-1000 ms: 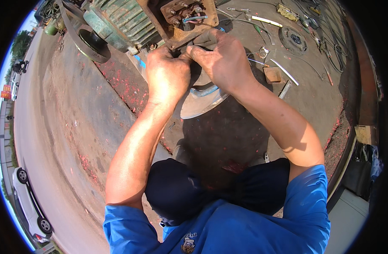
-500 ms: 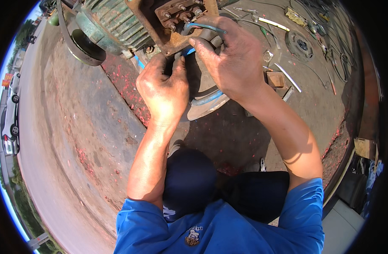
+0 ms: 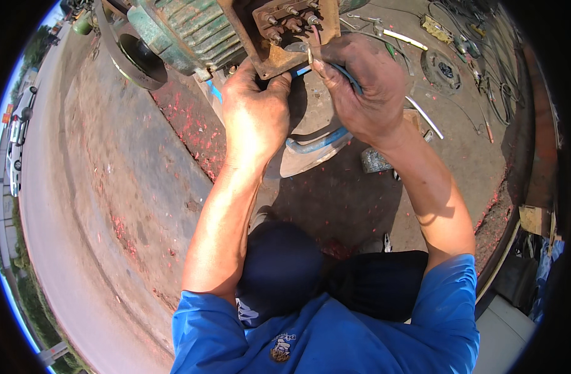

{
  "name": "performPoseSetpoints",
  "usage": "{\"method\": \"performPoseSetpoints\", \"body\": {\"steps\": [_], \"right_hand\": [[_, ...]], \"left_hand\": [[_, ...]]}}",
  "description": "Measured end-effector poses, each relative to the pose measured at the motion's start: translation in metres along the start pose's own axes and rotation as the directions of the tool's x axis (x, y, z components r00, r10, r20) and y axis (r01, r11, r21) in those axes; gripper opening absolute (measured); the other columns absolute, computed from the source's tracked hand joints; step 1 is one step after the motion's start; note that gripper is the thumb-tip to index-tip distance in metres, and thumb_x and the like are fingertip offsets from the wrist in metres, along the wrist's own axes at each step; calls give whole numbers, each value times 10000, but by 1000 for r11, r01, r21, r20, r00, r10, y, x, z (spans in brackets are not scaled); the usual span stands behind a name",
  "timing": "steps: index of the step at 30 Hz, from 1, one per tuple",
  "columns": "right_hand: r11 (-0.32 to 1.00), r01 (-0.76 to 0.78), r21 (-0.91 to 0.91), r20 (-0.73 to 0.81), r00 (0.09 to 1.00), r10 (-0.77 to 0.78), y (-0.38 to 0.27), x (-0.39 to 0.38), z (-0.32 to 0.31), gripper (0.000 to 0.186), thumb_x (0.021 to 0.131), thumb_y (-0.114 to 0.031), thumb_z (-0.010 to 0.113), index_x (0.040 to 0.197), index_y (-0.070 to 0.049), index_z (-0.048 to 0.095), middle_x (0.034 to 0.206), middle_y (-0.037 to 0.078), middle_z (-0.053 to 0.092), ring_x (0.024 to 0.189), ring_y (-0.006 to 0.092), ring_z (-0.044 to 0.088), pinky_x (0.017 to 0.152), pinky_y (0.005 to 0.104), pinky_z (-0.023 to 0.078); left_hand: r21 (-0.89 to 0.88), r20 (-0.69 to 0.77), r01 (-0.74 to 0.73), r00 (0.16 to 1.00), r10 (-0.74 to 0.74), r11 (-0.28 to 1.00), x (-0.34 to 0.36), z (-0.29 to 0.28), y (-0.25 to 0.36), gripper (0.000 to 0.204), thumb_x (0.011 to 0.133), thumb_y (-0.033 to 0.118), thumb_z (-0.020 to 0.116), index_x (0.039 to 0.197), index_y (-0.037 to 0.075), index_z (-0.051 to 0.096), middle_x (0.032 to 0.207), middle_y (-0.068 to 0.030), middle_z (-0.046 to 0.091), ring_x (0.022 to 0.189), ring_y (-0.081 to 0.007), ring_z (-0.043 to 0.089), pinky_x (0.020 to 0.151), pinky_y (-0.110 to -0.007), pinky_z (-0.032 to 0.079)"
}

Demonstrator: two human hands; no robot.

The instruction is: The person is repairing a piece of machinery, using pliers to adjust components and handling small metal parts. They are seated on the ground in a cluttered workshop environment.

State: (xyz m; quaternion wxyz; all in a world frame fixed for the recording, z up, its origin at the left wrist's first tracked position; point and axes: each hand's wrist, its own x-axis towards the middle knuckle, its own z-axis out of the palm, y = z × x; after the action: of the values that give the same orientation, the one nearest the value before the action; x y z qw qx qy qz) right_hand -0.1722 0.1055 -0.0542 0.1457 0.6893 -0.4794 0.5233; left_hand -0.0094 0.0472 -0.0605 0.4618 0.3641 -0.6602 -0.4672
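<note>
A weathered green finned motor with a rusty open terminal box sits at the top, bolt studs inside the box. My left hand is curled at the box's lower left corner, thumb near a blue cable under it; what its fingers hold is hidden. My right hand is closed at the box's lower right, thumb and finger pinching a pale wire lead, with another blue wire bending along the thumb. A curved blue bar on a pale plate lies below my hands.
A belt pulley is at the motor's left. Tools, a white tube, coiled cables and a round metal part lie on the ground at right. A grey cylindrical object is under my right forearm. A road with parked cars runs along the left.
My right hand has lifted and shifted right, now pinching the pale lead at the box edge; the blue wire end has dropped out of the box. The view has shifted slightly.
</note>
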Motion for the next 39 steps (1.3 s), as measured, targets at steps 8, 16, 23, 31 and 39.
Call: {"method": "performPoseSetpoints", "body": {"steps": [8, 16, 23, 31, 39], "right_hand": [[998, -18, 53, -4, 1000, 18, 0, 7, 0, 144, 866, -15, 765, 1001, -41, 722, 857, 134, 674, 790, 343, 682, 676, 403, 539], [917, -398, 35, 54, 917, 396, -16, 2, 0, 144, 905, -31, 778, 1041, -4, 739, 891, 118, 695, 758, 276, 661, 702, 319, 528], [990, -135, 40, -104, 985, 139, -13, -4, 10, 110, 880, -74, 770, 985, -68, 735, 934, 114, 684, 859, 341, 672, 716, 409, 549], [998, -60, 7, -143, 988, 61, -15, -13, 21, 283, 778, -7, 822, 1025, -90, 711, 924, 91, 679, 853, 333, 668, 734, 417, 559], [999, -30, 26, -106, 994, 32, -16, -19, 18, 211, 743, -14, 791, 932, -66, 712, 921, 80, 667, 869, 326, 654, 732, 426, 536]], "left_hand": [[-132, 239, 231, 951, -195, 964, 13, -12, 10, 176, 968, 31, 698, 1125, -23, 757, 830, -48, 744, 706, -133, 658, 659, -320, 536], [37, -75, -159, 984, 161, 987, -14, 16, -6, 226, 918, -51, 694, 1143, -47, 700, 997, -141, 772, 864, -189, 711, 798, -350, 557], [-189, -34, -16, 999, 9, 982, -26, -1, -4, 227, 979, -57, 655, 1206, -52, 658, 961, -83, 721, 854, -119, 672, 743, -279, 553], [664, 207, -674, 581, 787, 323, 1, -35, 27, 345, 884, 32, 798, 1217, 120, 776, 1303, -139, 634, 1181, -285, 580, 1011, -430, 466], [634, 298, -733, 526, 796, 247, 29, -18, 34, 307, 828, 158, 827, 1124, 237, 802, 1565, -111, 518, 1444, -445, 379, 1172, -556, 345]]}}
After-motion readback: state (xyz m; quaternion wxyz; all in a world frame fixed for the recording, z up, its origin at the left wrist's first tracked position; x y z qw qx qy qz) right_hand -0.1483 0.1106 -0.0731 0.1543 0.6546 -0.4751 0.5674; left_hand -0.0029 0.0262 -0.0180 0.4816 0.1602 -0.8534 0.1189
